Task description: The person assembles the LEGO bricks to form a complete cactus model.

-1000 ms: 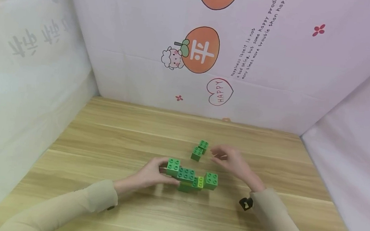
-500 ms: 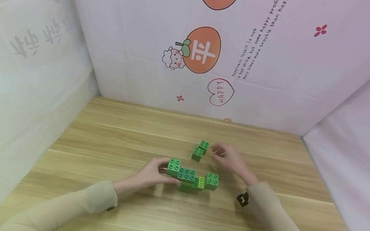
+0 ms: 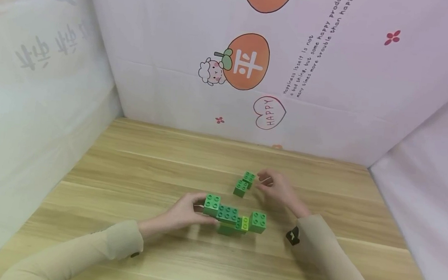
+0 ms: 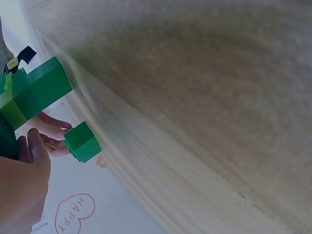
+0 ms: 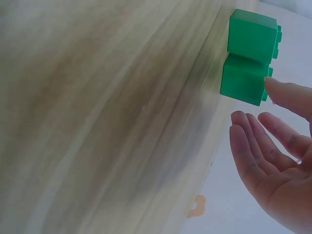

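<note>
Two small green blocks (image 3: 241,186) stand just left of the right hand (image 3: 277,188), the nearer one, its fingers loosely curved and empty; the pair runs front to back. The left hand (image 3: 186,210) grips the left end of the joined blocks (image 3: 227,213), which stretch crosswise.

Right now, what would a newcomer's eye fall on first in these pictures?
Probably the green build, low in the middle of the head view, held at one end by the left hand. Beyond it, two green blocks stand on the table, with the right hand beside them. On the backdrop, orange prints might come next.
</note>
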Motion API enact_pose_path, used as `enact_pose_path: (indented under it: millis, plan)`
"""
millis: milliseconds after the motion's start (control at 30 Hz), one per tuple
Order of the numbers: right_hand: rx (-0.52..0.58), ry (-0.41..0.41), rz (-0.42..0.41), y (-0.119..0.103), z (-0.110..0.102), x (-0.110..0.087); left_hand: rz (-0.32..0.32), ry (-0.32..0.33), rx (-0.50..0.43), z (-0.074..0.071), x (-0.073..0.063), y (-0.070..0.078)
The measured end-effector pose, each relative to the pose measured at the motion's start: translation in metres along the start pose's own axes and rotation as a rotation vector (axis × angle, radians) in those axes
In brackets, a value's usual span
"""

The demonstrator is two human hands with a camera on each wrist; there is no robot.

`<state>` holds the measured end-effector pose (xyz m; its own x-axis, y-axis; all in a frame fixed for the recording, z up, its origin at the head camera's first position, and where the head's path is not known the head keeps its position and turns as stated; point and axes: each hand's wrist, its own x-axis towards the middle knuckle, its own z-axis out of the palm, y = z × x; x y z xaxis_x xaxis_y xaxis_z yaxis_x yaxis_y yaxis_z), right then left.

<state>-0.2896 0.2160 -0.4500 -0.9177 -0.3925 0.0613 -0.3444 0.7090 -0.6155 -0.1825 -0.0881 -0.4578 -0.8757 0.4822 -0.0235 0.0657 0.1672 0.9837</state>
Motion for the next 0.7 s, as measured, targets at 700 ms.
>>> enact_pose_path:
  millis: [700]
  plan:
    - [-0.043,-0.065,-0.022,-0.004,0.006,0.015,0.012,0.006,0.005,0.0,-0.002,0.0]
